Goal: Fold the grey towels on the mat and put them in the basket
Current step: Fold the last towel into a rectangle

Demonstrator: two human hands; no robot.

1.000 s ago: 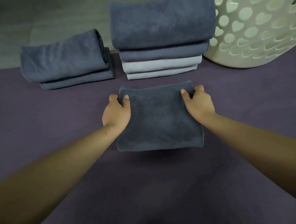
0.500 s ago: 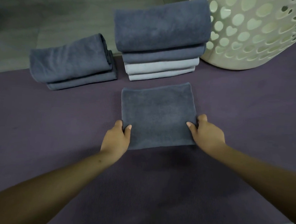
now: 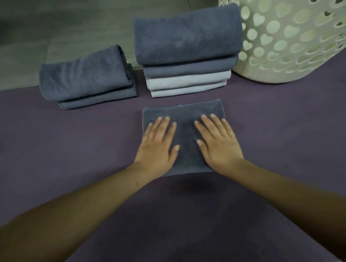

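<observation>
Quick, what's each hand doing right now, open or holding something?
Left hand: open, fingers flat, pressing on the folded towel.
Right hand: open, fingers flat, pressing on the same towel.

This looks like a room in a home, where laundry is done on the floor. A purple mat (image 3: 268, 135) lies on a grey tiled floor (image 3: 53, 24). On the mat stand piles of folded towels (image 3: 184, 51), dark grey and light grey, and a cream plastic laundry basket (image 3: 292, 47) with round and heart-shaped holes in its wall.
</observation>
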